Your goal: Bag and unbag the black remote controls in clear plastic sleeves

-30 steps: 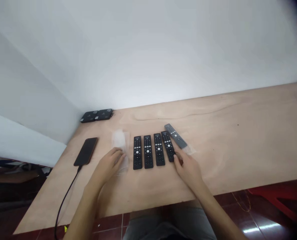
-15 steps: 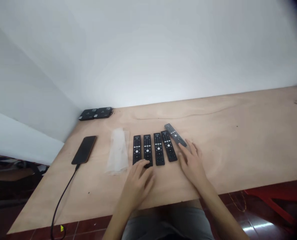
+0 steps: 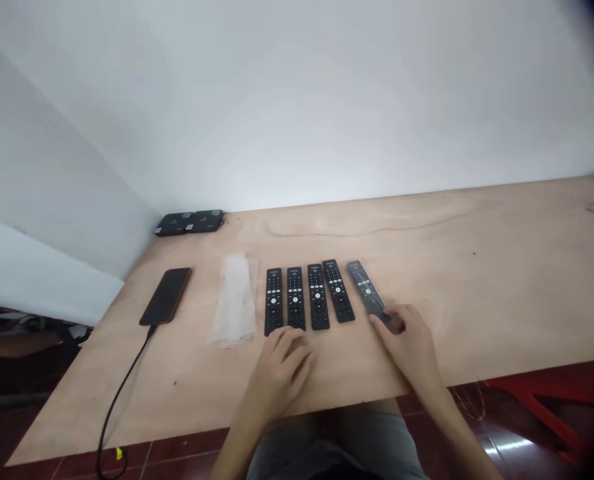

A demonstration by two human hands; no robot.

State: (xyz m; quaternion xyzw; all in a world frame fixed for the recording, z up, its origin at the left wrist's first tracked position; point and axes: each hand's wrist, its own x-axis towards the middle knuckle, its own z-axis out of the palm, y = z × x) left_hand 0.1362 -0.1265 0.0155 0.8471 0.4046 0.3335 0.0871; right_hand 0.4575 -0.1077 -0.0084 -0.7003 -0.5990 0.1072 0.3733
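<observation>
Several black remote controls stand side by side on the plywood table (image 3: 457, 280), with the first (image 3: 273, 301), second (image 3: 296, 299), third (image 3: 318, 297) and fourth (image 3: 339, 291) nearly parallel. To their right, a fifth remote (image 3: 365, 288) lies tilted, its surface hazy as if inside a plastic sleeve. My right hand (image 3: 404, 340) pinches its lower end. My left hand (image 3: 279, 370) rests with its fingers apart against the lower ends of the first two remotes, holding nothing. A transparent plastic bag (image 3: 235, 300) lies flat left of the row.
A black smartphone (image 3: 167, 297) lies at the left with a black cable (image 3: 121, 393) running off the table's front edge. Two flat black boxes (image 3: 189, 223) sit in the far corner against the white wall (image 3: 297, 100). A red tiled floor (image 3: 187, 447) lies below.
My right hand has moved to the fifth remote's lower end and taken hold of it. That remote has turned more upright and shifted toward me. My left hand has barely moved.
</observation>
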